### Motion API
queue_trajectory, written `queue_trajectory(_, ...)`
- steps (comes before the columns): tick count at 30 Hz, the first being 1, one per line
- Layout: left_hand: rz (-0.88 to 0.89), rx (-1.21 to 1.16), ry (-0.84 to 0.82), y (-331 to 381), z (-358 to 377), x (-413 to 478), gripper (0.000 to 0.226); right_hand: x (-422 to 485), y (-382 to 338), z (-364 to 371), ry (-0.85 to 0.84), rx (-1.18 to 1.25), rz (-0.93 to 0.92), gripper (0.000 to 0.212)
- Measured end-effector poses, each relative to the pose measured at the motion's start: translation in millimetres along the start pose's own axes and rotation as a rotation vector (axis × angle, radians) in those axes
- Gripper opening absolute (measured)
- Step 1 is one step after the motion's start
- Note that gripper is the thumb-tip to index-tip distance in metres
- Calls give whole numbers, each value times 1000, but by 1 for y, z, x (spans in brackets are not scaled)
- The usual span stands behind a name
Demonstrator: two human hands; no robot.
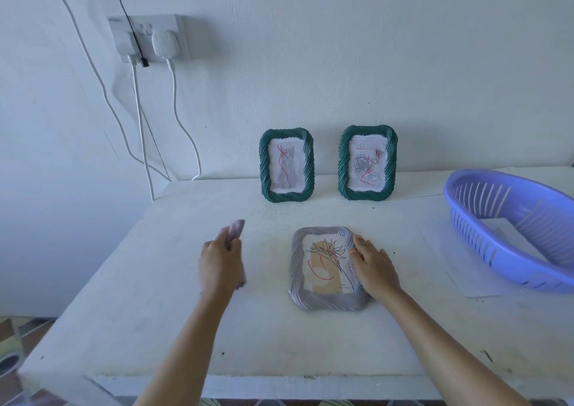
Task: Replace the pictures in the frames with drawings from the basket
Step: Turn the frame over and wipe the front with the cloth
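A grey rope-edged frame (326, 300) lies face up on the white table, showing a line drawing of a flower with red marks. My right hand (374, 265) rests flat on the frame's right edge, fingers spread. My left hand (221, 261) hovers to the left of the frame, closed around a small pinkish-grey cloth (235, 230) that sticks out above the fingers. Two green frames stand against the wall: the left green frame (286, 165) holds a cat drawing, the right green frame (368, 163) a rose drawing. A purple slotted basket (509, 228) at the right holds white paper.
A white sheet (450, 262) lies under the basket. The table (155, 297) has its front edge near me and its left edge beside a patterned floor. A wall socket (149, 37) with plugs and hanging cables is at the upper left.
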State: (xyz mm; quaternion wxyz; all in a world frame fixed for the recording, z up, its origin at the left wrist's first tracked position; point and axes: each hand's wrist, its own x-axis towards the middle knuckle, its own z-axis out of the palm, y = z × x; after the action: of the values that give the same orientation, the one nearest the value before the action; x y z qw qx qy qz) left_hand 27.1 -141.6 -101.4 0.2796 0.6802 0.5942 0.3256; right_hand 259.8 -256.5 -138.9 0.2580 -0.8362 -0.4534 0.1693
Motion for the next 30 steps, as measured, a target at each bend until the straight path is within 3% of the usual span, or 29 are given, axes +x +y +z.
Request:
queue_trajectory(4,29,-264,-115,60,20,-25,30,-5,-15,-14,44,232,-45,52)
queue_trajectory(7,32,-464,-313,95,43,-49,30,-16,-40,-27,-56,680,-109,51)
queue_trajectory(11,82,-486,-565,112,71,-69,52,-21,-52,-22,-186,1151,-74,50)
queue_trajectory(14,182,-338,-507,101,75,-58,55,-13,-42,-23,-167,1473,76,50)
queue_trajectory(15,206,-195,-462,90,76,-49,48,-10,-36,-29,-117,1451,106,51)
queue_trajectory(17,191,92,-361,62,74,-33,46,1,-25,-38,25,1168,65,49)
queue_trajectory(21,165,312,-440,28,84,-23,47,22,-22,-39,168,467,-93,43)
queue_trajectory(23,199,345,-415,23,87,-22,47,32,-20,-24,140,116,-122,49)
queue_trajectory(25,205,356,-396,20,88,-23,47,38,-21,-5,4,-132,-141,55)
queue_trajectory(27,201,356,-396,18,89,-23,47,39,-23,10,-65,-310,-163,55)
queue_trajectory(30,187,348,-388,19,90,-22,46,35,-25,12,-36,-432,-262,61)
